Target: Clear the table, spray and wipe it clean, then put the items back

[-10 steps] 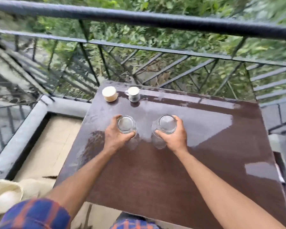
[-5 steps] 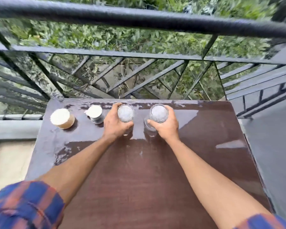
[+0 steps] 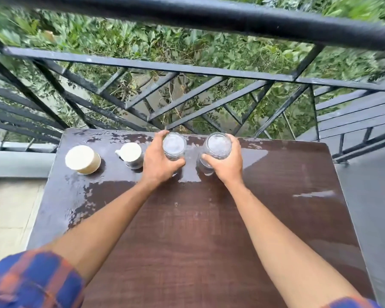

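A dark brown table (image 3: 205,230) with wet patches fills the lower view. My left hand (image 3: 158,162) grips a clear drinking glass (image 3: 174,145) near the table's far edge. My right hand (image 3: 228,163) grips a second clear glass (image 3: 218,144) just to the right of the first. Both glasses stand upright on the tabletop, a small gap between them. Left of the glasses stand a small white mug (image 3: 132,155) and a cream paper cup (image 3: 82,159).
A black metal balcony railing (image 3: 187,70) runs right behind the table's far edge, with green foliage beyond. A light tiled floor (image 3: 7,214) lies to the left of the table and a grey surface (image 3: 369,218) to the right.
Both hands have slid the two glasses away from me, from mid-table to the far edge next to the mug. The camera view shifted right and forward.
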Demonstrator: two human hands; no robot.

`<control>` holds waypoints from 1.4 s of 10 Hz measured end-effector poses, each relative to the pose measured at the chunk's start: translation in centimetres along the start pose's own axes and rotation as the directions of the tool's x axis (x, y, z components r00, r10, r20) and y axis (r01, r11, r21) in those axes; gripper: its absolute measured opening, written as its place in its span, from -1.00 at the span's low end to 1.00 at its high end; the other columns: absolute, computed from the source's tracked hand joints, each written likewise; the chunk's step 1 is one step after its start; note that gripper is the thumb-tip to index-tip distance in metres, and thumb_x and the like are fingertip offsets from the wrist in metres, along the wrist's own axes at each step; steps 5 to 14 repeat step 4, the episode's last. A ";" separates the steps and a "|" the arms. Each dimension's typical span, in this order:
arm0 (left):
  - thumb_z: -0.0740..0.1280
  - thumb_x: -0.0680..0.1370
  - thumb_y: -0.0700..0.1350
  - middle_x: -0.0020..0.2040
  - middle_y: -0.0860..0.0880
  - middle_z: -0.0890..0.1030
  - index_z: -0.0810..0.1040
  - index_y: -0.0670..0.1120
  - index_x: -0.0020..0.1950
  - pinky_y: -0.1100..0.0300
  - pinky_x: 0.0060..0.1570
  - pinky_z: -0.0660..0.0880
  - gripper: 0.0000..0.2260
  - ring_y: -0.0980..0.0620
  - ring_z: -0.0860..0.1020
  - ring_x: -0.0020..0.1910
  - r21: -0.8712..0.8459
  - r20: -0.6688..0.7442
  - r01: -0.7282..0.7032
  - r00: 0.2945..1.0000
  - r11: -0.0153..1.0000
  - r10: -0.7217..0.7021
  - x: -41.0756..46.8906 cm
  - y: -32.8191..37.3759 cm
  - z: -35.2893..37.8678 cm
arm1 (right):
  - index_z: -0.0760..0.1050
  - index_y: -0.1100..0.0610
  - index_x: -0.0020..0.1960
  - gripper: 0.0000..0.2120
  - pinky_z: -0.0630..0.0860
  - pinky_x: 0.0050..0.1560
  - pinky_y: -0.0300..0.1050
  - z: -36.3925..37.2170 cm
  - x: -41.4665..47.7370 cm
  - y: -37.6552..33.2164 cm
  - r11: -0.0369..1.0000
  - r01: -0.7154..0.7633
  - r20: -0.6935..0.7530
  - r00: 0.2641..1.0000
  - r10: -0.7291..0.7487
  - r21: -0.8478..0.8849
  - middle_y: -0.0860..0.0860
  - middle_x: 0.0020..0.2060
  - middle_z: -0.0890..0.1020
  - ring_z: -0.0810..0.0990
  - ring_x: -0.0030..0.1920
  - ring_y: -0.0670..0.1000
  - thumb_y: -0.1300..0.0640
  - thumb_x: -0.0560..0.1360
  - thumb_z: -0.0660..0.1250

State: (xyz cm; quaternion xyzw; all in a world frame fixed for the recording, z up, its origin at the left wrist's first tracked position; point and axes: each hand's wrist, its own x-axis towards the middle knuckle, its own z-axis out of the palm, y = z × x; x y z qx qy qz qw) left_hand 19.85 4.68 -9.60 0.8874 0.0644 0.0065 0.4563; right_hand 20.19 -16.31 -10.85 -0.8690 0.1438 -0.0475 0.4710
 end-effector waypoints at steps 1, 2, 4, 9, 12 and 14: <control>0.54 0.27 0.03 0.33 -0.02 0.53 0.32 0.00 0.45 0.00 0.34 0.42 -0.21 -0.02 0.47 0.29 -0.001 0.006 0.002 1.000 1.000 -0.002 0.1 -0.3 0.1 | 0.39 0.06 0.47 -0.09 0.47 0.41 -0.02 -0.2 0.1 0.5 0.999 -0.022 0.034 0.999 0.021 0.044 0.03 0.34 0.54 0.52 0.36 0.07 0.07 0.23 0.75; 0.56 0.32 0.00 0.40 -0.02 0.47 0.23 0.01 0.53 0.00 0.41 0.38 -0.15 -0.01 0.44 0.35 -0.008 0.024 -0.004 1.000 1.000 0.004 -0.2 -0.2 0.0 | 0.35 0.05 0.51 -0.05 0.46 0.43 -0.05 -0.7 -0.5 1.2 0.992 -0.101 0.110 0.990 0.093 0.077 -0.04 0.32 0.53 0.51 0.37 0.00 0.11 0.25 0.75; 0.53 0.34 0.20 0.43 -0.10 0.33 0.11 0.01 0.56 -0.07 0.35 0.44 -0.07 -0.09 0.43 0.36 -0.041 -0.041 0.043 0.998 0.998 -0.045 -3.6 -1.8 -0.2 | 0.41 0.04 0.52 -0.27 0.45 0.43 -0.03 -2.3 -4.3 3.9 0.989 -0.151 0.143 0.979 0.148 0.007 0.00 0.35 0.55 0.49 0.34 -0.07 0.17 0.43 0.62; 0.53 0.34 0.20 0.43 -0.10 0.33 0.11 0.01 0.56 -0.07 0.35 0.44 -0.07 -0.09 0.43 0.36 -0.041 -0.041 0.043 0.998 0.998 -0.045 -3.6 -1.8 -0.2 | 0.41 0.04 0.52 -0.27 0.45 0.43 -0.03 -2.3 -4.3 3.9 0.989 -0.151 0.143 0.979 0.148 0.007 0.00 0.35 0.55 0.49 0.34 -0.07 0.17 0.43 0.62; 0.53 0.34 0.20 0.43 -0.10 0.33 0.11 0.01 0.56 -0.07 0.35 0.44 -0.07 -0.09 0.43 0.36 -0.041 -0.041 0.043 0.998 0.998 -0.045 -3.6 -1.8 -0.2 | 0.41 0.04 0.52 -0.27 0.45 0.43 -0.03 -2.3 -4.3 3.9 0.989 -0.151 0.143 0.979 0.148 0.007 0.00 0.35 0.55 0.49 0.34 -0.07 0.17 0.43 0.62; 0.53 0.34 0.20 0.43 -0.10 0.33 0.11 0.01 0.56 -0.07 0.35 0.44 -0.07 -0.09 0.43 0.36 -0.041 -0.041 0.043 0.998 0.998 -0.045 -3.6 -1.8 -0.2 | 0.41 0.04 0.52 -0.27 0.45 0.43 -0.03 -2.3 -4.3 3.9 0.989 -0.151 0.143 0.979 0.148 0.007 0.00 0.35 0.55 0.49 0.34 -0.07 0.17 0.43 0.62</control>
